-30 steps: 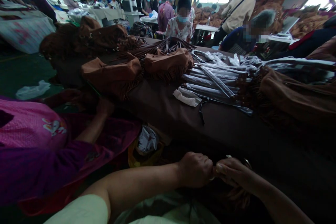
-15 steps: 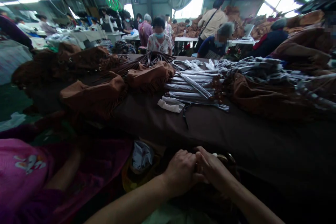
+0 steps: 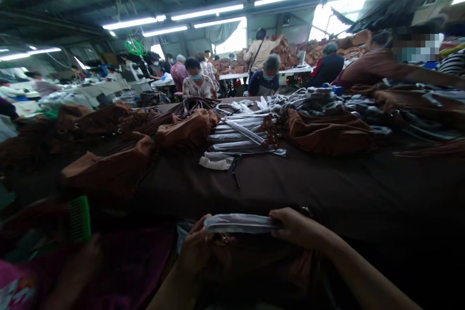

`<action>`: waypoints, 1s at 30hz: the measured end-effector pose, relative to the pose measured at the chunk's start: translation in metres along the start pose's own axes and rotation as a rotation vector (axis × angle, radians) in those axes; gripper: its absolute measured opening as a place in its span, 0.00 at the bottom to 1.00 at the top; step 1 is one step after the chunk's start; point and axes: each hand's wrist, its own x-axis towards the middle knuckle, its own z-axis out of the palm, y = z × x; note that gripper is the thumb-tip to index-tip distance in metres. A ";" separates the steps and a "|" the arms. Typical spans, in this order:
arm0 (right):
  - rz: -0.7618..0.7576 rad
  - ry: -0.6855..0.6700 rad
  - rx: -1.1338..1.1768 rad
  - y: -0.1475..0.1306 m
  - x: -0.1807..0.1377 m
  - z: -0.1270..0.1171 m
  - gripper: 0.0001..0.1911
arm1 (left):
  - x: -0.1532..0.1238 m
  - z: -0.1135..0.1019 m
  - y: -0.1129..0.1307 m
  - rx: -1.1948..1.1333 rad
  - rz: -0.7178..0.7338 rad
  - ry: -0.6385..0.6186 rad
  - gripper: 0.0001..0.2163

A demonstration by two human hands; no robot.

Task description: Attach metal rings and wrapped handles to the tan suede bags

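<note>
A strap wrapped in whitish film (image 3: 240, 223) is stretched almost level between my two hands, low in the view. My left hand (image 3: 196, 244) is closed round its left end. At the other end, the fingers of my right hand (image 3: 295, 226) pinch the strap. Below it hangs a brown suede-like bag (image 3: 257, 256), mostly in shadow, with small metal fittings near my left fingers. Whether the strap is joined to this bag, I cannot tell.
On the dark-covered table (image 3: 269, 179) lie several wrapped straps (image 3: 240, 131), a white paper piece (image 3: 216, 160) and brown fringed bags (image 3: 109, 162). At left, a co-worker's hand is beside a green comb (image 3: 80, 218). More people work behind the table.
My hands were close together and have moved apart, with the wrapped strap now showing between them. The view has tilted up and turned right. A green comb has appeared at left.
</note>
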 end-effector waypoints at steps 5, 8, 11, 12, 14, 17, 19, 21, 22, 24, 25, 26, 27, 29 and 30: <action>-0.144 0.160 0.036 -0.041 -0.043 -0.060 0.18 | 0.011 0.001 0.010 0.114 -0.039 0.034 0.15; -0.086 0.136 -0.114 -0.045 -0.059 -0.106 0.16 | 0.025 0.006 0.021 0.343 -0.106 -0.121 0.13; 0.123 0.181 -0.221 -0.027 -0.064 -0.127 0.13 | 0.042 0.010 0.043 0.661 -0.151 -0.239 0.15; 0.160 0.201 -0.236 -0.020 -0.065 -0.127 0.14 | 0.047 0.015 0.053 0.793 -0.159 -0.275 0.16; 0.150 0.244 -0.231 -0.014 -0.064 -0.120 0.14 | 0.054 0.038 0.070 1.070 -0.064 -0.308 0.24; 0.050 0.310 -0.139 -0.021 -0.058 -0.102 0.12 | 0.059 0.104 0.080 1.384 0.306 -0.274 0.30; 0.011 0.360 -0.027 -0.031 -0.052 -0.093 0.13 | 0.062 0.155 0.071 1.451 0.288 -0.406 0.25; -0.018 0.438 0.105 -0.036 -0.048 -0.088 0.15 | 0.068 0.196 0.055 1.479 0.183 -0.557 0.23; -0.028 0.475 0.178 -0.035 -0.047 -0.086 0.16 | 0.072 0.209 0.047 1.503 0.091 -0.627 0.21; -0.043 0.513 0.334 -0.025 -0.050 -0.082 0.17 | 0.083 0.221 0.033 1.534 -0.056 -0.695 0.17; -0.046 0.516 0.407 -0.017 -0.052 -0.079 0.18 | 0.088 0.221 0.029 1.541 -0.105 -0.701 0.16; -0.045 0.518 0.475 -0.008 -0.055 -0.076 0.20 | 0.094 0.218 0.027 1.542 -0.128 -0.687 0.16; -0.037 0.532 0.539 0.002 -0.059 -0.073 0.22 | 0.098 0.214 0.026 1.539 -0.136 -0.670 0.16; 0.003 0.602 0.639 0.019 -0.064 -0.065 0.24 | 0.106 0.209 0.029 1.541 -0.146 -0.641 0.16; 0.032 0.650 0.676 0.025 -0.065 -0.060 0.24 | 0.109 0.209 0.032 1.556 -0.162 -0.643 0.16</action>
